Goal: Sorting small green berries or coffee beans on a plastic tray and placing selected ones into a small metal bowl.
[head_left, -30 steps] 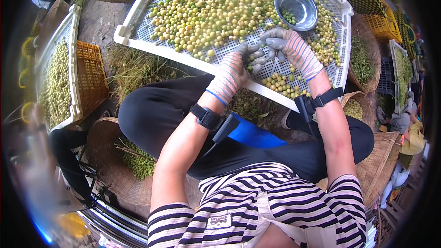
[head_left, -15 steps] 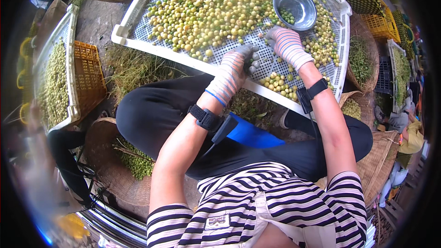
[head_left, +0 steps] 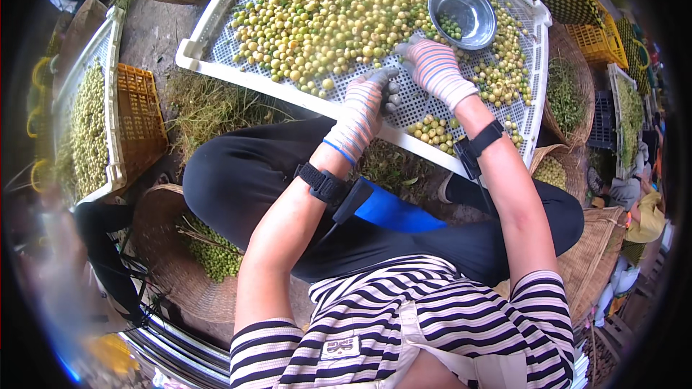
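Observation:
A white perforated plastic tray [head_left: 241, 75] lies in front of me, spread with small round yellow-green fruits [head_left: 310, 36]. My left hand [head_left: 367, 99], in a striped glove with grey fingertips, is over the tray's near edge with its fingers curled in; whatever they hold is hidden. To its right, my right hand [head_left: 437, 70], gloved alike, reaches down at the fruits with fingers bent together. I cannot make out what is in them. Just beyond the right hand, a metal bowl [head_left: 479, 20] stands on the tray with several small green fruits in it. A smaller cluster of fruits [head_left: 432, 132] lies near the front edge.
At the left, another fruit-filled tray [head_left: 114, 94] rests on an orange crate [head_left: 138, 104]. Dry stalks [head_left: 209, 104] cover the ground by my knee. A woven basket [head_left: 162, 259] with green fruits is at lower left. On the far right, a person in yellow [head_left: 646, 216] sits by more baskets.
My right hand has moved left along the tray, away from the bowl's near side and closer to my left hand. The left hand has stayed nearly in place, its fingers shifting slightly.

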A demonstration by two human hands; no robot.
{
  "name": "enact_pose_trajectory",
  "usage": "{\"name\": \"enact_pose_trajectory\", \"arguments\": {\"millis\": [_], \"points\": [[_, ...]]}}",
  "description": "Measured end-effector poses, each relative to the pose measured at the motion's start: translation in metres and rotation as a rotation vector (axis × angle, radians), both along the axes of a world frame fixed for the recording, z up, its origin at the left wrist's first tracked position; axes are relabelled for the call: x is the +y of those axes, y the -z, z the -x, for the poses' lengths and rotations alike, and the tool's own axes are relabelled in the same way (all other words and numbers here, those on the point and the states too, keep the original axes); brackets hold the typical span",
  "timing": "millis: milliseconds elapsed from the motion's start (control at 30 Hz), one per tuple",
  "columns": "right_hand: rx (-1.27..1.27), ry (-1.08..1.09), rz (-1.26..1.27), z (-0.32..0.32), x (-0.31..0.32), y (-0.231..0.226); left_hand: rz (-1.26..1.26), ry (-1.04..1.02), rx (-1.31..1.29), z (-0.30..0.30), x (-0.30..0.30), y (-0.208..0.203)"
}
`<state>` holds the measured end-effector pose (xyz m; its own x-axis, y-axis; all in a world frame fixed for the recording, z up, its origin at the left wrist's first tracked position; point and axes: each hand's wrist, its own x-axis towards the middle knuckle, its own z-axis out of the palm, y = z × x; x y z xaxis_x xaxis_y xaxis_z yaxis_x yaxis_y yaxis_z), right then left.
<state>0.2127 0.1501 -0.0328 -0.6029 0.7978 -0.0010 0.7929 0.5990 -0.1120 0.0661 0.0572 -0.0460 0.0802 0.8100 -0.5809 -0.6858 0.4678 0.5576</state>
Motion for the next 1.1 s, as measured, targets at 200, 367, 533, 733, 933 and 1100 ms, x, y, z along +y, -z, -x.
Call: {"name": "enact_pose_trajectory", "arguments": {"millis": [200,367,533,733,933,1100], "points": [[0.206,0.183,0.263,0.003,-0.017,-0.015,0.01,0.014,0.041,0.001,-0.003,-0.004],[0.308,-0.022,0.194,-0.007,-0.044,-0.026,-0.04,0.123,0.069,0.001,-0.005,-0.004],[0.319,0.008,0.403,-0.012,-0.044,-0.034,-0.073,0.161,0.102,-0.001,-0.01,-0.002],[0.185,-0.017,0.342,-0.023,-0.045,-0.04,-0.072,0.266,0.225,-0.007,-0.012,-0.006],[0.543,0.101,0.572,-0.035,-0.023,-0.01,-0.039,0.269,0.142,-0.009,-0.013,-0.011],[0.286,0.154,0.235,-0.038,-0.012,0.007,-0.067,0.374,0.009,-0.005,-0.017,-0.017]]}}
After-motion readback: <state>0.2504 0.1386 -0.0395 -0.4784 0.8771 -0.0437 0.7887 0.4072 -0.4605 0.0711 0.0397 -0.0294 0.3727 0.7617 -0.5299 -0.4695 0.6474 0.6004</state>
